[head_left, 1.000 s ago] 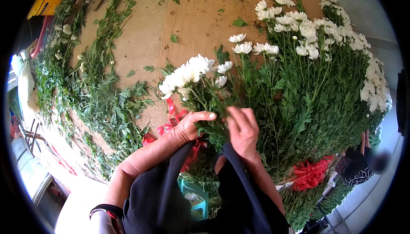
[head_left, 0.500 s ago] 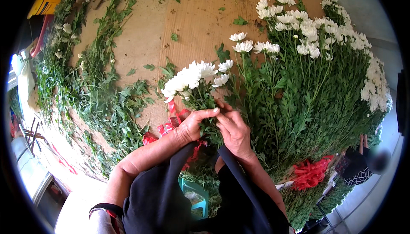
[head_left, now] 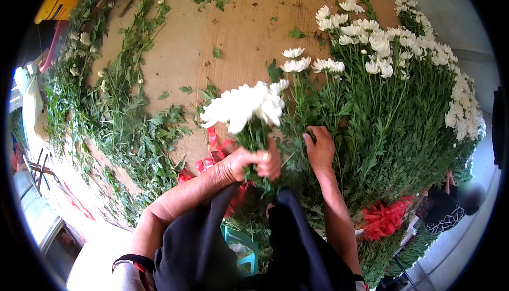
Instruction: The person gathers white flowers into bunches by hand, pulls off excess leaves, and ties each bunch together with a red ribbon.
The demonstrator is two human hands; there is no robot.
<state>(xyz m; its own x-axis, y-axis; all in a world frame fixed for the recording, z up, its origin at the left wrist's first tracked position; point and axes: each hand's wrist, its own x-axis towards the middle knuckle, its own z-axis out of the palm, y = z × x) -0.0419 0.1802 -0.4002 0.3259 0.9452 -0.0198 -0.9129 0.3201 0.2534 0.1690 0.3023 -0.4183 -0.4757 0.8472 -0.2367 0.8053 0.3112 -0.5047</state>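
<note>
My left hand [head_left: 259, 162] is closed around the stems of a bunch of white chrysanthemums [head_left: 245, 106]. The blooms fan out above the fist, with green stems and leaves below. My right hand [head_left: 321, 150] is apart from the bunch, over the left edge of a large pile of cut chrysanthemums [head_left: 371, 100]. Its thumb and forefinger are bent with a small gap between them, close to green leaves; no held stem can be made out. Red ribbon [head_left: 209, 161] lies just beyond my left wrist.
Stripped leafy stems [head_left: 114, 100] spread over the left of the brown board [head_left: 175, 31]. Loose leaves dot its far part. Red ribbon strips [head_left: 384, 216] lie at the right, near another person [head_left: 445, 203]. Below stands a teal stool [head_left: 248, 262].
My right hand has left the bunch and moved right to the flower pile. My left hand has gone from fingering the bunch to a fist round its stems, and the blooms are turned.
</note>
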